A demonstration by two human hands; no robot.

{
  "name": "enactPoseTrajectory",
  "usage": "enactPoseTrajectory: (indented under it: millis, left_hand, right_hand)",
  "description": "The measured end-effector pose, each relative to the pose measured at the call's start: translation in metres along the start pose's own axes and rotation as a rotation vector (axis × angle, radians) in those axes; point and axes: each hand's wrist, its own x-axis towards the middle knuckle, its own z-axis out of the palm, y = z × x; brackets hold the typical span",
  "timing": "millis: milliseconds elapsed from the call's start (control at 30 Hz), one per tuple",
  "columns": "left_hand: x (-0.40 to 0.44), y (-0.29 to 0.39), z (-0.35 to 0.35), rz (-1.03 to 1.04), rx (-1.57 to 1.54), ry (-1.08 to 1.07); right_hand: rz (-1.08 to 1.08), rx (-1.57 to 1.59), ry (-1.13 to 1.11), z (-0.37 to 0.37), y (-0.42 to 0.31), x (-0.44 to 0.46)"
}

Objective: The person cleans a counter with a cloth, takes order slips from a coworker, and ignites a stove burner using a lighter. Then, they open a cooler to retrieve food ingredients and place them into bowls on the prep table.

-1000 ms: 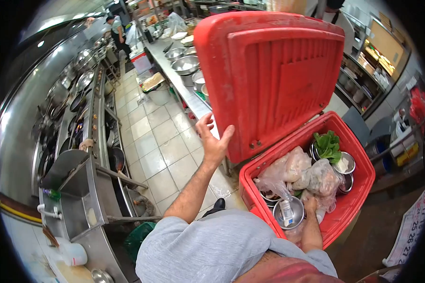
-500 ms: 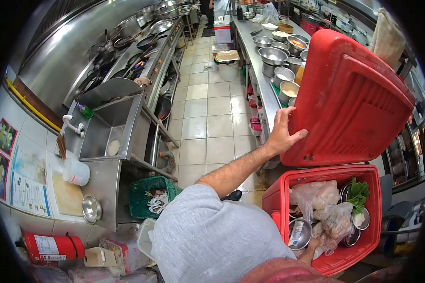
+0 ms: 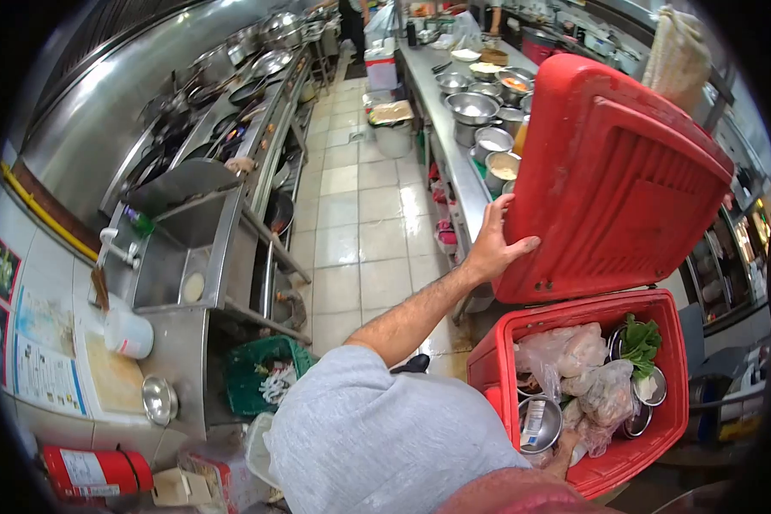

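My left hand point(image 3: 494, 242) grips the edge of the raised red cooler lid point(image 3: 621, 184), its thumb against the ribbed inner face. Down inside the red cooler box point(image 3: 480, 368) is my right hand point(image 3: 564, 447), beside a clear plastic bag point(image 3: 610, 396) of what looks like pale raw meat. The fingers of that hand are mostly hidden. Close to it stands a metal bowl point(image 3: 540, 437) holding a small labelled packet point(image 3: 533, 420). Another bag of pale meat point(image 3: 578, 347) lies further back. Green leaves point(image 3: 640, 345) rest over metal bowls at the right side.
A steel counter point(image 3: 450, 141) with bowls and pots runs ahead, right of the tiled aisle point(image 3: 360, 231). Left are a sink point(image 3: 193, 248), a stove with woks point(image 3: 206, 137), a green crate point(image 3: 253, 368) and a red canister point(image 3: 94, 471). A person point(image 3: 351, 30) stands far ahead.
The whole view has shifted slightly, so most things sit further left. My left hand stays on the lid, and my right hand stays inside the cooler box by the bagged meat.
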Motion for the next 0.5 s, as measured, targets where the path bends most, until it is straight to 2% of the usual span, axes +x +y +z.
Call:
enactPoseTrajectory:
  millis: [100, 133, 167, 233, 267, 333, 433, 500]
  left_hand:
    - [0.006, 0.004, -0.003, 0.003, -0.114, -0.066]
    - [0.008, 0.011, -0.006, -0.013, -0.174, -0.108]
    - [0.009, 0.012, -0.006, -0.001, -0.181, -0.117]
    - [0.008, 0.013, -0.007, -0.056, -0.198, -0.137]
    - [0.008, 0.011, -0.006, -0.049, -0.203, -0.143]
    - [0.007, 0.011, -0.007, -0.016, -0.125, -0.127]
    - [0.007, 0.019, -0.008, -0.040, -0.195, -0.153]
    - [0.006, 0.021, -0.010, -0.059, -0.223, -0.154]
  right_hand:
    - [0.178, 0.516, -0.194, 0.000, 0.018, 0.005]
    - [0.300, 0.894, -0.347, -0.001, 0.020, 0.005]
    - [0.299, 0.905, -0.335, -0.001, 0.021, 0.005]
    - [0.249, 1.223, -0.224, -0.006, 0.014, -0.001]
    - [0.247, 1.229, -0.215, -0.008, 0.008, -0.001]
    - [0.455, 1.477, -0.187, -0.009, 0.003, 0.006]
    - [0.570, 1.529, -0.102, -0.024, -0.008, 0.005]
    - [0.555, 1.621, -0.118, -0.031, -0.011, 0.003]
